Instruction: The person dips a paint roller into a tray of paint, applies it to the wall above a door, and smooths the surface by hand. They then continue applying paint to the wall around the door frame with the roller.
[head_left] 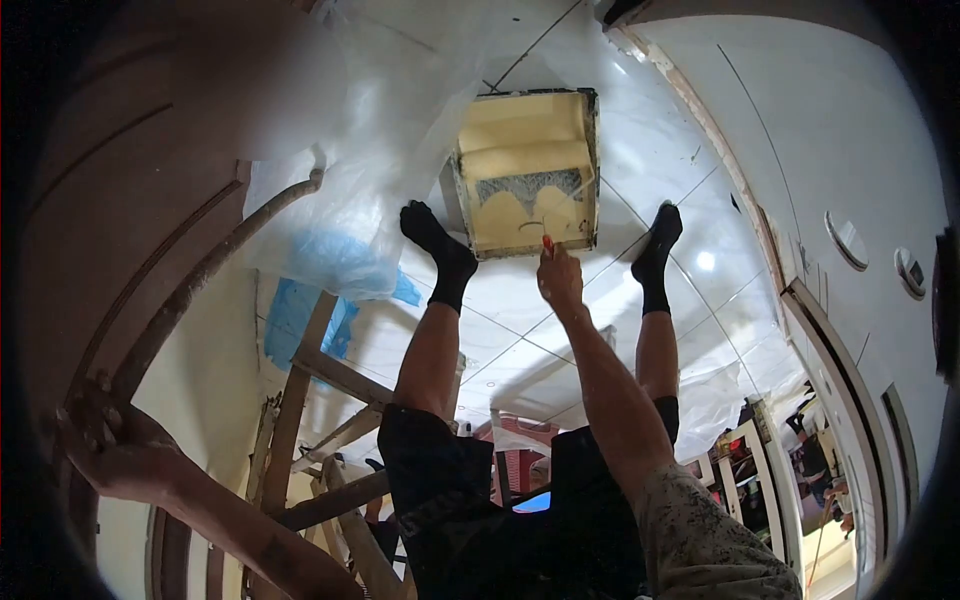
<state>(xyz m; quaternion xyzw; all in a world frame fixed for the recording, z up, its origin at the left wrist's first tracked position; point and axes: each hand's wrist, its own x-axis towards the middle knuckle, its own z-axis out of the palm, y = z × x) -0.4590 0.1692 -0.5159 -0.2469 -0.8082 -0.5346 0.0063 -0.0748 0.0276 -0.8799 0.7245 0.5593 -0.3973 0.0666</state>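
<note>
My right hand (560,277) is closed around the red handle of a paint roller (548,243). Its thin wire frame reaches over a paint tray (597,205), a squarish container with dark, paint-smeared rims on the floor between my feet. Cream-yellow paint coats the tray's inside, with a grey patch showing through. A thick cream band across the tray looks like the roller's sleeve. At the far left, my left hand (120,455) has its fingers curled on a brown wooden edge (185,270); dim light hides part of the grip.
Clear plastic sheeting (350,190) and a blue plastic bag (290,320) lie left of my feet on white tiles (525,340). Wooden framework (300,420) stands beside my left leg. A white wall with switch plates (845,240) rises at right, near a doorway (825,480).
</note>
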